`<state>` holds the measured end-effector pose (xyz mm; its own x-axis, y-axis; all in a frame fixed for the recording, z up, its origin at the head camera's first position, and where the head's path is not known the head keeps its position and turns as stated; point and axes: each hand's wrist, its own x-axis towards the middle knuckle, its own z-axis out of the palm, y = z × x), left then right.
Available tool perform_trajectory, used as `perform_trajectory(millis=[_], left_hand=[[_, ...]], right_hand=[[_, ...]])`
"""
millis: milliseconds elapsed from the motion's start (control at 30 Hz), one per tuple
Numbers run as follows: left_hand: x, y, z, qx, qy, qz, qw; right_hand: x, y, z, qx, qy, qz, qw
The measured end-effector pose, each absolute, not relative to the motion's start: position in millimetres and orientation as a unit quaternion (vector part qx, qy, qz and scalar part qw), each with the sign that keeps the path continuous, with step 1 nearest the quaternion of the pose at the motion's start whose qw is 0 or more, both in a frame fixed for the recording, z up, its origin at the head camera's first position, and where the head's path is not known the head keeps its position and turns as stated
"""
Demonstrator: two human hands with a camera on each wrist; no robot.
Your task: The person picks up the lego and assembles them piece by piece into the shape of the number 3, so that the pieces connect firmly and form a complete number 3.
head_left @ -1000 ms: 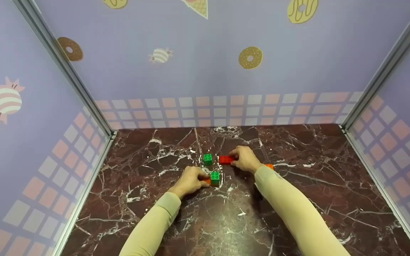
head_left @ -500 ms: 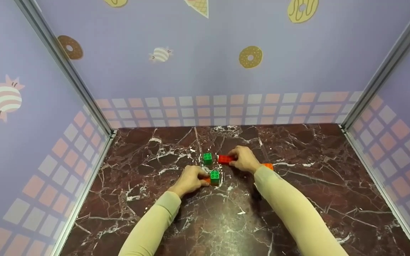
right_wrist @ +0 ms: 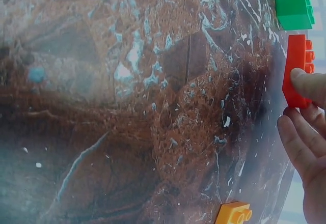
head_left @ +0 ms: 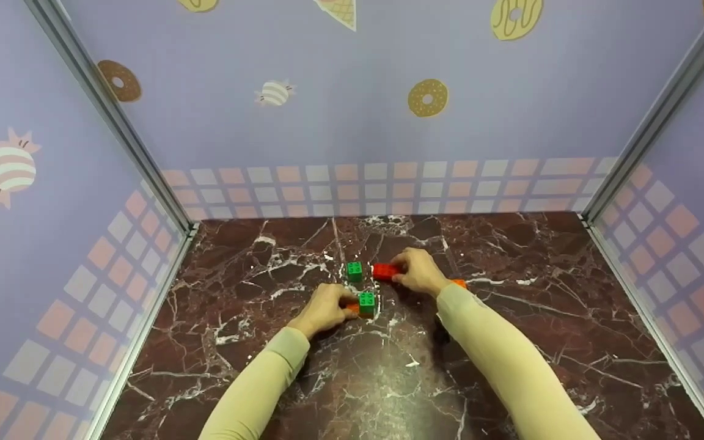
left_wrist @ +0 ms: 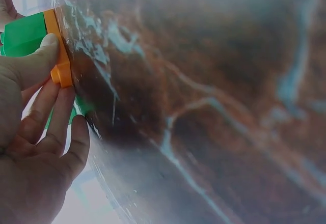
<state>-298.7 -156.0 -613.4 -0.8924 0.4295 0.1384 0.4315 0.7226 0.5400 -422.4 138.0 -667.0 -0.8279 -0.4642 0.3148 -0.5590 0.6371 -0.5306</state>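
My left hand [head_left: 326, 307] pinches an orange toy brick [left_wrist: 62, 63] between thumb and fingers. A green brick [head_left: 366, 302] is stacked on the right end of that orange one, studs up. My right hand [head_left: 419, 272] pinches the right end of a red brick [head_left: 383, 271], thumb on its near side in the right wrist view. Just left of the red brick stands a second green brick [head_left: 354, 271], apart from both hands. Part of the orange brick is hidden by my left fingers in the head view.
Another orange brick [right_wrist: 233, 213] lies right of my right hand, partly covered by the wrist in the head view. Everything stands on a dark red marbled tabletop [head_left: 254, 269]. A patterned lilac wall [head_left: 340, 128] closes off the back, with side walls left and right.
The red brick, held by my right hand, has shifted very slightly left and up in the view. The left hand keeps its hold on the orange brick.
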Motion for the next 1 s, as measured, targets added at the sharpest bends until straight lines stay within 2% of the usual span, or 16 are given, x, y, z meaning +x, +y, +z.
perform_trajectory(millis=[233,300,667,867,1000], left_hand=[[-298,-155,-615,-0.236,-0.933,-0.273,0.008],[-298,-154,-615,-0.24,-0.932,-0.27,0.01],[-295,-156,-612,-0.252,-0.927,-0.278,0.01],[-294,-160,-608,-0.245,-0.919,-0.31,0.0],[-295,-163,-603,-0.232,-0.918,-0.321,0.023]], right_hand=[[-378,123,-600,0.261,-0.91,0.32,0.034],[-371,119,-591,0.25,-0.916,0.314,0.027],[-364,113,-579,0.24,-0.91,0.339,0.009],[-361,111,-570,0.274,-0.898,0.342,0.033],[-359,108,-566,0.292,-0.892,0.343,0.044]])
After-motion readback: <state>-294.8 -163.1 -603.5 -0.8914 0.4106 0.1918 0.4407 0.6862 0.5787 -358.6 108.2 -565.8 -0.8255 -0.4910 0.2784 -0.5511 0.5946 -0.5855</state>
